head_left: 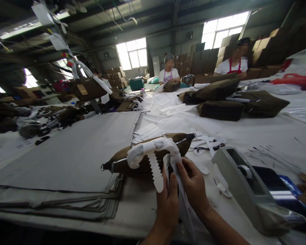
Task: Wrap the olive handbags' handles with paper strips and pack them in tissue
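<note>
Olive-brown bag (pixel 144 167) lies on the white tabletop (pixel 136 207), toward the near edge, around the middle. Its left end overlaps the right edge of a stack of grey sheets (pixel 73 146), which fills the tabletop's near left corner and crowds that side. Padded white wrap (pixel 158 145) covers the bag's handle; a serrated white piece (pixel 155 168) hangs below it, by the left fingers. Left hand (pixel 168 197): thumb and fingers closed on a long white strip (pixel 175 160). Right hand (pixel 192 180): pinching the same strip, higher up. Strip's tail drops toward the near edge.

Main obstacle: grey tape dispenser (pixel 244 190), close to the right hand, at the tabletop's near right. Thin wires (pixel 272 153) spread beyond it. White cut pieces (pixel 201 143) sit just past the bag's right end. Olive bags (pixel 220 110) are piled farther back on the right. Two co-workers, one in a pink apron (pixel 168 75), one in a red apron (pixel 236 66), are across at the far edge.
</note>
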The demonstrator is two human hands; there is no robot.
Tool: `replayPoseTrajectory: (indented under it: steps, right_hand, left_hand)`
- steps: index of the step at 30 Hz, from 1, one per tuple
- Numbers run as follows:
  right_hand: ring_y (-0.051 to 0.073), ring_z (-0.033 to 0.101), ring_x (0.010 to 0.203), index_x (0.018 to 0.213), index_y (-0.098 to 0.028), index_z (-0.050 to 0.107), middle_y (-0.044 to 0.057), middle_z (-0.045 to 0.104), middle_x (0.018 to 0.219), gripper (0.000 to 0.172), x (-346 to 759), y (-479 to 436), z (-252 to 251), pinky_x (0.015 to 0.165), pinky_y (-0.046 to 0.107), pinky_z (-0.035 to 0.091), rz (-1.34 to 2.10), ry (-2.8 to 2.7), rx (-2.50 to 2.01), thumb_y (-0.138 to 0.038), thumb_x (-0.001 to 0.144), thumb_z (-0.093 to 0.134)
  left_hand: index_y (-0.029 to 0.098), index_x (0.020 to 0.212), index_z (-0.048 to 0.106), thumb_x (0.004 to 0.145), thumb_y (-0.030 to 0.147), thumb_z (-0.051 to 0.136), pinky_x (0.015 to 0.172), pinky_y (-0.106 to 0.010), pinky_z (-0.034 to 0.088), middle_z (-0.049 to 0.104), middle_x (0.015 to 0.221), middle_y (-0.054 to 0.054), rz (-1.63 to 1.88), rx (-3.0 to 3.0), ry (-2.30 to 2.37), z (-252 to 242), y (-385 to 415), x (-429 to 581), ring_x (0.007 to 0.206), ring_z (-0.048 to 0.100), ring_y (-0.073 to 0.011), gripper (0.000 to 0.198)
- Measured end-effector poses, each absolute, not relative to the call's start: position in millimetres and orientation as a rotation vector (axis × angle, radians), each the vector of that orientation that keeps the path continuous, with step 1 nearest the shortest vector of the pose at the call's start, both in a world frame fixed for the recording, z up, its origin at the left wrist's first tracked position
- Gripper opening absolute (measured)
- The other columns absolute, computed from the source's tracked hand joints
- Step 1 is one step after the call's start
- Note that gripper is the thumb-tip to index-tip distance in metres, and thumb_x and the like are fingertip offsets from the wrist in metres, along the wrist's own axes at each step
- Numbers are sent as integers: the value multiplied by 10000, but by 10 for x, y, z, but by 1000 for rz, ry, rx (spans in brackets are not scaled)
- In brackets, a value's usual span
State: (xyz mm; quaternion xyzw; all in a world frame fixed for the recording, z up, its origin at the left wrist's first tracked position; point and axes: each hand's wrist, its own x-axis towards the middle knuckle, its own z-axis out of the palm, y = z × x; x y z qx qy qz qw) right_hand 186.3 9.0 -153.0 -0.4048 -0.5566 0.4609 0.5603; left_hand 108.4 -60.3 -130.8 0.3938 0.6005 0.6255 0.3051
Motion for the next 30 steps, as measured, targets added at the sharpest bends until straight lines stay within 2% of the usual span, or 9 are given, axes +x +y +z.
replayPoseTrajectory:
  steps: [3, 8, 12, 15, 18, 22, 27, 30]
  right_hand:
    - [199, 640, 824, 1086, -177, 636, 71, 684, 944, 398, 1781, 42, -1517, 710, 282, 546, 1040, -1287, -975, -536, 916, 620]
    - [177, 591, 713, 882, -168, 676, 34, 662, 791, 354, 1821, 64, -1400, 635, 257, 472, 1058, -1457, -957, -522, 883, 671]
    - [139, 457, 620, 705, -170, 594, -10, 527, 650, 398, 1798, 87, -1360, 562, 255, 357, 988, -1504, -985, -514, 892, 663]
    - [124, 388, 592, 646, -186, 488, -34, 423, 605, 442, 1713, 75, -1368, 550, 255, 320, 922, -1471, -1003, -506, 909, 640]
    - [123, 389, 595, 647, -190, 469, -36, 417, 606, 444, 1644, 63, -1380, 556, 250, 334, 890, -1454, -1001, -503, 928, 611]
    - [125, 396, 600, 641, -193, 454, -35, 413, 609, 449, 1642, 67, -1400, 562, 246, 354, 884, -1465, -989, -497, 936, 604]
    - [146, 447, 612, 660, -183, 541, -3, 489, 631, 463, 1745, 71, -1372, 587, 269, 373, 880, -1570, -919, -517, 980, 508]
    - [169, 505, 662, 693, -183, 607, 21, 556, 682, 442, 1809, 87, -1315, 636, 284, 398, 879, -1647, -876, -525, 963, 536]
  left_hand:
    - [196, 1474, 480, 963, 456, 543, 1247, -462, 238, 436, 1565, -119, 1665, 1156, 1602, -1359, -588, 1075, 1492, 324, -299, 576]
    - [125, 1438, 525, 1000, 387, 468, 1242, -443, 260, 502, 1510, -148, 1485, 1364, 1719, -1291, -565, 819, 1451, 403, -282, 513]
    - [160, 1521, 413, 1026, 317, 411, 1221, -435, 316, 482, 1530, -120, 1403, 1594, 1835, -1285, -597, 724, 1448, 412, -256, 520]
    - [143, 1530, 396, 1022, 260, 395, 1212, -441, 330, 507, 1505, -149, 1455, 1636, 1930, -1306, -602, 778, 1420, 453, -268, 522]
    - [114, 1531, 390, 1004, 223, 409, 1227, -444, 292, 511, 1493, -178, 1459, 1714, 2036, -1341, -588, 859, 1417, 454, -284, 539]
    - [158, 1545, 376, 984, 210, 446, 1222, -430, 298, 455, 1543, -159, 1449, 1782, 2092, -1423, -573, 937, 1430, 434, -286, 568]
    - [207, 1553, 362, 959, 183, 457, 1205, -415, 326, 424, 1572, -118, 1494, 1700, 2050, -1438, -572, 962, 1450, 404, -274, 602]
    - [216, 1564, 332, 962, 227, 478, 1192, -424, 351, 388, 1594, -115, 1421, 1698, 2010, -1411, -586, 953, 1476, 357, -291, 620]
